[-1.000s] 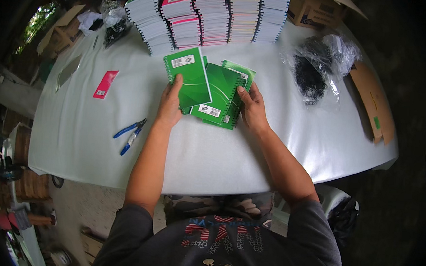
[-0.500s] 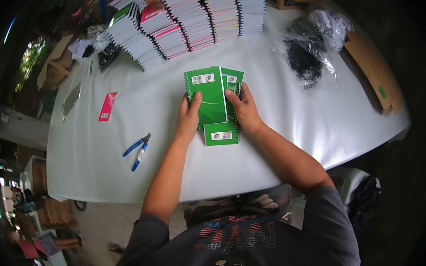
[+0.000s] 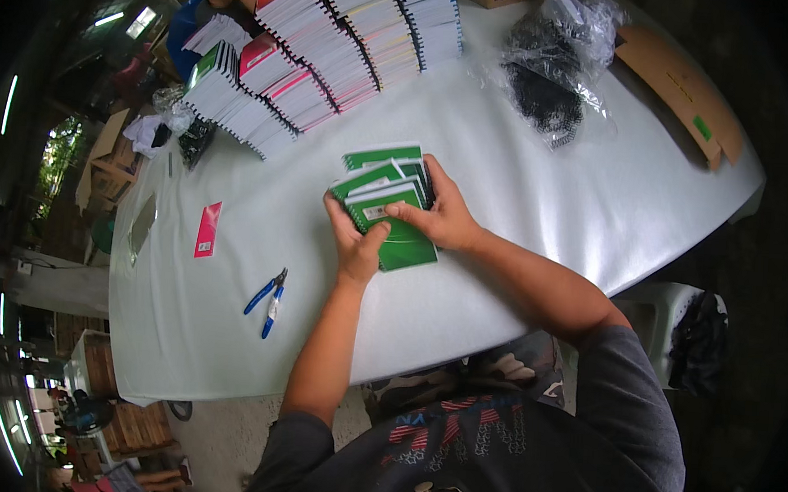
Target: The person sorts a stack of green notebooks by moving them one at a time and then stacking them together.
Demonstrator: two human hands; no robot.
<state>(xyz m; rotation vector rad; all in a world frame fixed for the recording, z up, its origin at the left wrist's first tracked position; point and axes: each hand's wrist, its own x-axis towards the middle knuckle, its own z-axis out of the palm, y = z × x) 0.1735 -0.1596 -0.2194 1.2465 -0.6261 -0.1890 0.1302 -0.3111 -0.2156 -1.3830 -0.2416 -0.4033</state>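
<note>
Several green spiral notebooks (image 3: pixel 408 249) are gathered in an uneven bundle above the white-covered table, their edges fanned apart. From the left side, my left hand (image 3: pixel 356 244) closes on them, thumb resting on the front cover. Opposite it, my right hand (image 3: pixel 441 211) grips the right side, its thumb lying across the white label of the front notebook. The fingers of both hands are partly hidden behind the bundle. Blue-handled cutting pliers (image 3: pixel 269 301) lie with the handles spread, left of my left forearm. A pink card (image 3: pixel 207 229) lies flat farther left.
Tall stacks of bound notebooks (image 3: pixel 334 53) stand at the far side, with a person (image 3: pixel 186 26) partly visible behind. Clear plastic holding black coils (image 3: pixel 548 84) and a flattened brown carton (image 3: pixel 679 92) lie at the far right. A white plastic chair (image 3: pixel 651 320) stands beyond the table's right edge.
The notebooks, earlier spread with covers facing up, are now tilted and bunched together. My right thumb has moved onto the front cover's label. The whole view has shifted slightly.
</note>
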